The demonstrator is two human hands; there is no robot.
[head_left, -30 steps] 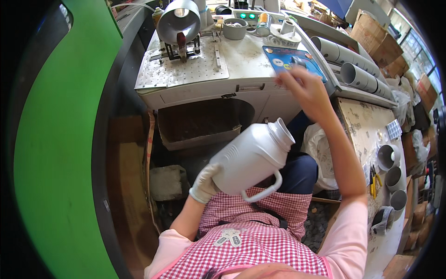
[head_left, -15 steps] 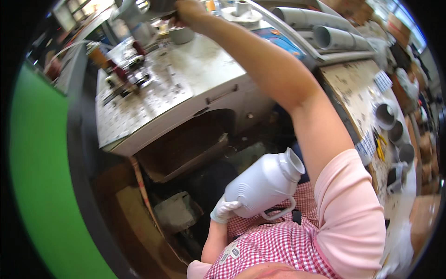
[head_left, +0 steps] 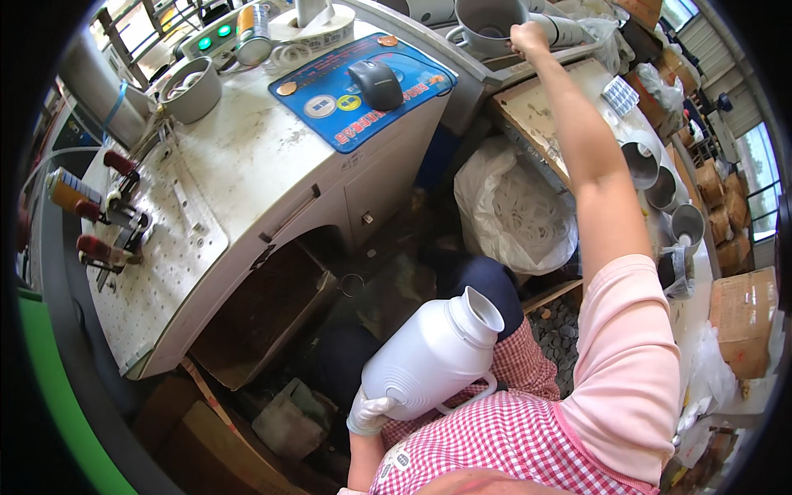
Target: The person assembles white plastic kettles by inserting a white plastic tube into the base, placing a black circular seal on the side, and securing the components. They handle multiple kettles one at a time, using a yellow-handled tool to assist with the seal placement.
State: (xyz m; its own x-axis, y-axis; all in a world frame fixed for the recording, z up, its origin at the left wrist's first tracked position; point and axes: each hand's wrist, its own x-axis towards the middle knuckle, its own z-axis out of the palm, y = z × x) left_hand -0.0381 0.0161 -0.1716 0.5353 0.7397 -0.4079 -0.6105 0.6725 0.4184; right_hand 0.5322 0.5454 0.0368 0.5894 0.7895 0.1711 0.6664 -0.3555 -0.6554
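My left hand (head_left: pixel 370 413), in a white glove, is closed against the lower end of a pale grey-white jug (head_left: pixel 429 355) with ribbed rings and a side handle. The jug lies tilted across my lap, its open mouth up and to the right. Stretched far forward, my bare right hand (head_left: pixel 529 40) is closed at the right edge of a grey jug (head_left: pixel 490 23) with an open top and a loop on its left side. The exact grip there is small and partly hidden.
A workbench (head_left: pixel 247 148) on the left carries red-handled clamps (head_left: pixel 103 247), a grey bowl (head_left: pixel 190 92), a mouse (head_left: pixel 375 85) on a blue mat (head_left: pixel 330 124) and a tape roll (head_left: pixel 318 31). A white bag of rings (head_left: pixel 516 210) stands between benches. Grey cylinders (head_left: pixel 641 165) line the right.
My right hand has swung from the far left of the bench to the far right with a grey vessel. The view has turned right. My left hand keeps the pale jug on my lap.
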